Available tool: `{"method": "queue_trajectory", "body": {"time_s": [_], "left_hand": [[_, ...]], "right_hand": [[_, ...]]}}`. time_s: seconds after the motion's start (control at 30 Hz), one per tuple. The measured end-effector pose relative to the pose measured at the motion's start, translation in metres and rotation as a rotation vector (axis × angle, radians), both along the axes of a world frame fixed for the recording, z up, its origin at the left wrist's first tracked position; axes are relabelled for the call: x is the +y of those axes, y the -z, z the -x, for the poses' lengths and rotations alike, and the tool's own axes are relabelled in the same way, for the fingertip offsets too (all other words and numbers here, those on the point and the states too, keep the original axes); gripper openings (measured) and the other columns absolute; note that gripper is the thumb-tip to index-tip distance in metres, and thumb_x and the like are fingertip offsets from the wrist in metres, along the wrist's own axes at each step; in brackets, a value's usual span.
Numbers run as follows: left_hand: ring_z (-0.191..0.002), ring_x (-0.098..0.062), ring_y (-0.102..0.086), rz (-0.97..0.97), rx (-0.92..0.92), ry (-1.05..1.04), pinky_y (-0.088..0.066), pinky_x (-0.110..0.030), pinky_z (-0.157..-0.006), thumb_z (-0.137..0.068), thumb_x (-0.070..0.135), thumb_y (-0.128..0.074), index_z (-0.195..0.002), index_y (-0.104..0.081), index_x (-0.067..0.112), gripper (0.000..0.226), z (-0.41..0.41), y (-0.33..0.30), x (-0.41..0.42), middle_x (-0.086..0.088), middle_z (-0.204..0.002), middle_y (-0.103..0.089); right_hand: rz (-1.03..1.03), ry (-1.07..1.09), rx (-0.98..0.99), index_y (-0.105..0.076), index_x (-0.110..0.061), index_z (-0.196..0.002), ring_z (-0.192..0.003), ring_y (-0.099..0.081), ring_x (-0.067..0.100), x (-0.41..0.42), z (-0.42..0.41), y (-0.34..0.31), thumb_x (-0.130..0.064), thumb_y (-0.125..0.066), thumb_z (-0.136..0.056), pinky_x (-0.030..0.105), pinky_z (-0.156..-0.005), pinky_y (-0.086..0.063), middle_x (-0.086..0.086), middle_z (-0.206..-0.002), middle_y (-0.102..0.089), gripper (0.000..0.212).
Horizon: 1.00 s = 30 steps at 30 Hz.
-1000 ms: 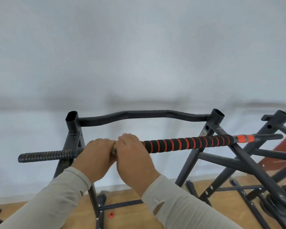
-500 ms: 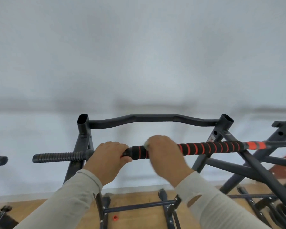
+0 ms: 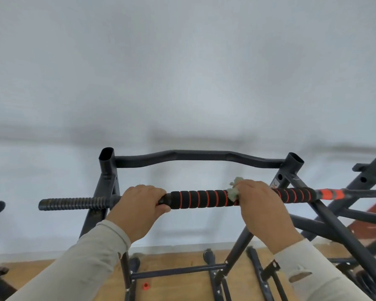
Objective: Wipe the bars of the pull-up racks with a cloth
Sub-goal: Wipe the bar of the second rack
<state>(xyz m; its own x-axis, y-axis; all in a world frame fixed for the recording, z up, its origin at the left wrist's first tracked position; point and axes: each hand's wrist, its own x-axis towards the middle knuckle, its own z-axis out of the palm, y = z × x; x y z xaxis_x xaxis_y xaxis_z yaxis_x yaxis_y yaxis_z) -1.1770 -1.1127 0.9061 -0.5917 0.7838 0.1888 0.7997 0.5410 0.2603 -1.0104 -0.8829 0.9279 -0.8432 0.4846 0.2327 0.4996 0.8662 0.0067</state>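
I see both hands well apart on the bar (image 3: 200,199). Left hand (image 3: 139,205) grips bare metal; right hand (image 3: 261,203) clamps the cloth (image 3: 233,191) around the foam, cloth bunched at its thumb side.

Cloth (image 3: 233,189) mostly hidden under right hand (image 3: 263,205).

Your black foam bar grip (image 3: 201,199) with thin orange rings, your pale green cloth (image 3: 233,189), your light beige sleeves (image 3: 91,255), brown wood floor (image 3: 174,263)
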Motion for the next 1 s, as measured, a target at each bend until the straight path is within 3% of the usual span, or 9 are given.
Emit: {"method": "queue_trajectory", "body": {"time_s": [0.13, 0.2, 0.27, 0.33, 0.4, 0.5, 0.73, 0.83, 1.0], "left_hand": [[-0.086, -0.009, -0.059, 0.011, -0.004, -0.004, -0.049, -0.027, -0.092, -0.099, 0.050, -0.053, -0.106, -0.058, 0.034, 0.018, 0.000, 0.002, 0.001, 0.012, -0.091, -0.063], [-0.084, -0.009, -0.059, 0.011, 0.000, -0.005, -0.050, -0.027, -0.090, -0.098, 0.050, -0.053, -0.105, -0.059, 0.035, 0.018, 0.001, 0.003, 0.001, 0.013, -0.089, -0.063], [-0.080, -0.008, -0.058, 0.014, 0.011, -0.007, -0.051, -0.028, -0.085, -0.098, 0.052, -0.052, -0.100, -0.060, 0.036, 0.019, 0.002, 0.003, 0.001, 0.013, -0.084, -0.063], [-0.078, -0.007, -0.058, 0.020, 0.009, -0.011, -0.052, -0.030, -0.084, -0.097, 0.054, -0.051, -0.096, -0.062, 0.034, 0.023, 0.002, 0.002, 0.001, 0.013, -0.081, -0.063], [-0.079, -0.007, -0.058, 0.022, 0.005, -0.007, -0.051, -0.029, -0.085, -0.097, 0.055, -0.050, -0.097, -0.063, 0.033, 0.026, 0.001, 0.001, 0.001, 0.014, -0.082, -0.064], [-0.083, -0.007, -0.057, 0.020, -0.008, 0.002, -0.046, -0.025, -0.086, -0.098, 0.052, -0.051, -0.103, -0.060, 0.036, 0.019, -0.001, -0.001, 0.000, 0.015, -0.087, -0.063], [-0.084, -0.010, -0.056, 0.032, 0.009, -0.006, -0.046, -0.027, -0.084, -0.100, 0.049, -0.049, -0.103, -0.059, 0.033, 0.019, 0.000, -0.002, 0.000, 0.012, -0.089, -0.062], [-0.085, -0.009, -0.057, 0.028, 0.003, -0.007, -0.046, -0.027, -0.086, -0.100, 0.049, -0.050, -0.106, -0.060, 0.033, 0.020, 0.000, -0.001, 0.000, 0.012, -0.091, -0.063], [-0.085, -0.009, -0.057, 0.020, 0.005, 0.001, -0.045, -0.026, -0.086, -0.099, 0.049, -0.051, -0.107, -0.060, 0.034, 0.019, 0.000, -0.001, 0.000, 0.013, -0.090, -0.062]], "right_hand": [[0.010, 0.006, 0.113, -0.050, -0.025, -0.084, -0.072, -0.050, 0.009, -0.032, 0.009, -0.003, -0.006, -0.060, -0.090, 0.021, -0.067, -0.041, -0.012, -0.079, -0.051, 0.022], [0.016, -0.095, 0.207, -0.048, -0.025, -0.080, -0.071, -0.047, 0.010, -0.064, 0.023, 0.003, -0.004, -0.063, -0.085, 0.021, -0.068, -0.038, -0.010, -0.077, -0.047, 0.027], [0.051, -0.260, 0.328, -0.060, -0.020, -0.085, -0.086, -0.058, 0.015, -0.091, 0.037, 0.017, -0.005, -0.060, -0.085, 0.024, -0.086, -0.046, -0.004, -0.089, -0.061, 0.015], [0.093, -0.392, 0.363, -0.069, -0.013, -0.099, -0.115, -0.062, 0.021, -0.107, 0.047, 0.032, -0.009, -0.054, -0.092, 0.032, -0.113, -0.041, 0.004, -0.109, -0.071, 0.017], [0.086, -0.459, 0.358, -0.071, -0.012, -0.110, -0.125, -0.058, 0.021, -0.107, 0.046, 0.031, -0.010, -0.056, -0.094, 0.035, -0.119, -0.037, 0.005, -0.120, -0.071, 0.022], [0.060, -0.462, 0.334, -0.073, -0.017, -0.106, -0.119, -0.062, 0.020, -0.075, 0.031, 0.023, 0.002, -0.065, -0.083, 0.034, -0.106, -0.050, -0.001, -0.124, -0.070, 0.031], [0.052, 0.147, -0.108, -0.057, -0.028, -0.093, -0.076, -0.056, 0.012, 0.024, -0.014, -0.025, -0.002, -0.065, -0.084, 0.023, -0.072, -0.049, -0.009, -0.087, -0.059, 0.029], [0.008, 0.140, -0.081, -0.064, -0.029, -0.090, -0.071, -0.058, 0.012, 0.010, -0.007, -0.021, -0.001, -0.060, -0.081, 0.023, -0.067, -0.051, -0.010, -0.078, -0.053, 0.030], [0.034, -0.048, 0.139, -0.052, -0.027, -0.074, -0.067, -0.052, 0.012, -0.063, 0.033, 0.003, -0.002, -0.054, -0.083, 0.025, -0.061, -0.043, -0.011, -0.070, -0.047, 0.026]]}}
